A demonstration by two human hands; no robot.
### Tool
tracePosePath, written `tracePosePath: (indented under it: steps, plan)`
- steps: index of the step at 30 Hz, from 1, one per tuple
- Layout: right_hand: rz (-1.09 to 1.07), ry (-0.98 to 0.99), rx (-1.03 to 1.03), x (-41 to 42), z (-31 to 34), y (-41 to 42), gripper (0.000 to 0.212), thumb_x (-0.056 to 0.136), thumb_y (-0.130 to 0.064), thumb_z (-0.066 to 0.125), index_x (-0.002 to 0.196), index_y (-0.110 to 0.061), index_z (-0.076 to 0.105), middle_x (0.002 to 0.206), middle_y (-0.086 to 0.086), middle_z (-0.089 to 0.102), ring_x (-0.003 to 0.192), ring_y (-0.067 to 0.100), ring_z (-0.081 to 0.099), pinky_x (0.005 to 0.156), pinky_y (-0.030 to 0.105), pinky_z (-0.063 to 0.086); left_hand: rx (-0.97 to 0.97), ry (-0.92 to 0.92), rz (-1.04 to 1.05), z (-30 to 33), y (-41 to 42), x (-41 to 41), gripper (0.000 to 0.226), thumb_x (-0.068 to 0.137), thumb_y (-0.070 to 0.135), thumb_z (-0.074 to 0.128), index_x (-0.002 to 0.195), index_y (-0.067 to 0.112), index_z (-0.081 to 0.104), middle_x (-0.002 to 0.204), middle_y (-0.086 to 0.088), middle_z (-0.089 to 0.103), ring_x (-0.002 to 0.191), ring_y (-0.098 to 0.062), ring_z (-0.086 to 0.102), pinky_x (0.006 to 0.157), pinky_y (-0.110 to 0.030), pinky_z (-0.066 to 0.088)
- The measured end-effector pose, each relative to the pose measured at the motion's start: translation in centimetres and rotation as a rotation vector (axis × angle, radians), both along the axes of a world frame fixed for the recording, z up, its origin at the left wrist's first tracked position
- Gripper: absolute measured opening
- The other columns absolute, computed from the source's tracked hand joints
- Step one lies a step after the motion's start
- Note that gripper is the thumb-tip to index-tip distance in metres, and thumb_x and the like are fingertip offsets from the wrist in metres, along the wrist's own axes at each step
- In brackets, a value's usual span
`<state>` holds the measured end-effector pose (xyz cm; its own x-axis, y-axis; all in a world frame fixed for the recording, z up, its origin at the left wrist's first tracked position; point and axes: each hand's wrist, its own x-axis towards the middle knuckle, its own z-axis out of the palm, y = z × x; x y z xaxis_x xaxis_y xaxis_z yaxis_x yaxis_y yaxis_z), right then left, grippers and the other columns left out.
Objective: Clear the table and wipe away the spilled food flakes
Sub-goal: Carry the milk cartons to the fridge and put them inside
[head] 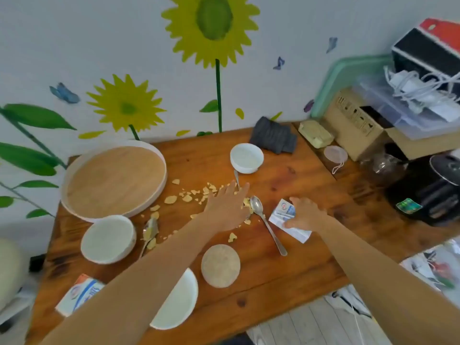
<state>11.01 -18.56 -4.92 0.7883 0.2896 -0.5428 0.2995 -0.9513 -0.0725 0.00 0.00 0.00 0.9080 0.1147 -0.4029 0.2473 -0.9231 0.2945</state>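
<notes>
Yellow food flakes point(189, 195) lie scattered over the middle of the wooden table point(293, 267). My left hand point(227, 207) stretches flat over the flakes, fingertips at a spoon handle point(237, 179) below the far white bowl point(246, 157). My right hand point(305, 215) grips a small white and blue carton point(286, 217) lying on the table. A metal spoon point(267, 225) rests between my hands. Another spoon point(149, 234) with flakes on it lies beside the left white bowl point(108, 239). A third bowl point(178, 301) sits under my left forearm. A dark folded cloth point(273, 138) lies at the back.
A round wooden tray point(114, 180) with a white rim stands at the back left. A round cork coaster point(220, 265) sits in front, and a second carton point(79, 295) lies near the front left corner. Cardboard boxes point(358, 130), a black appliance point(430, 190) and clutter fill the right side.
</notes>
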Motion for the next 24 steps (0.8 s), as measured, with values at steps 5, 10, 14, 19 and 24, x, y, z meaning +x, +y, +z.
tracePosePath:
  steps: [5,10,14,19,24]
  plan:
    - [-0.060,0.026,0.130,0.8,-2.8,0.0,0.102,0.074,-0.042,0.072,0.147,-0.015,0.006,0.150,0.009,0.020,0.137,0.028,0.027,0.106,0.045,0.032,-0.136,0.031,0.058,-2.3,-0.5,2.1,0.062,0.096,0.035,0.037,0.149,0.026,0.007,0.159,-0.004,0.006,0.145,-0.027,0.016,0.115,-0.051,0.019]
    - [0.021,-0.128,0.077,1.5,-3.8,0.3,0.076,0.075,-0.040,0.070,0.135,-0.017,0.031,0.132,0.003,0.048,0.120,0.022,0.048,0.092,0.036,0.042,-0.317,-0.106,0.296,-2.6,-0.3,3.1,0.055,0.093,0.021,0.042,0.146,0.023,0.025,0.152,-0.001,0.031,0.135,-0.021,0.036,0.110,-0.041,0.033]
    - [-0.311,0.000,0.384,2.5,-1.5,2.0,0.067,0.077,-0.035,0.071,0.132,-0.012,0.041,0.127,0.005,0.053,0.109,0.021,0.053,0.084,0.029,0.043,-0.294,-0.121,0.312,-1.8,0.9,3.4,0.051,0.093,0.022,0.043,0.143,0.025,0.030,0.149,0.000,0.035,0.131,-0.021,0.042,0.108,-0.041,0.035]
    - [-0.299,0.269,0.854,2.2,4.6,9.3,0.057,0.080,-0.025,0.070,0.130,-0.010,0.047,0.122,0.007,0.056,0.107,0.021,0.055,0.086,0.030,0.046,-0.484,-0.236,0.558,0.5,4.4,3.2,0.045,0.098,0.031,0.037,0.141,0.020,0.035,0.145,-0.005,0.041,0.128,-0.025,0.044,0.108,-0.044,0.037]
    - [-0.091,0.591,1.137,-3.6,11.1,19.4,0.013,0.091,-0.018,0.051,0.094,-0.019,0.063,0.085,0.001,0.066,0.079,0.017,0.062,0.079,0.035,0.047,-0.840,-0.622,0.892,3.9,9.8,-1.5,0.037,0.101,0.032,0.027,0.100,0.020,0.062,0.111,-0.007,0.062,0.105,-0.021,0.056,0.096,-0.038,0.041]
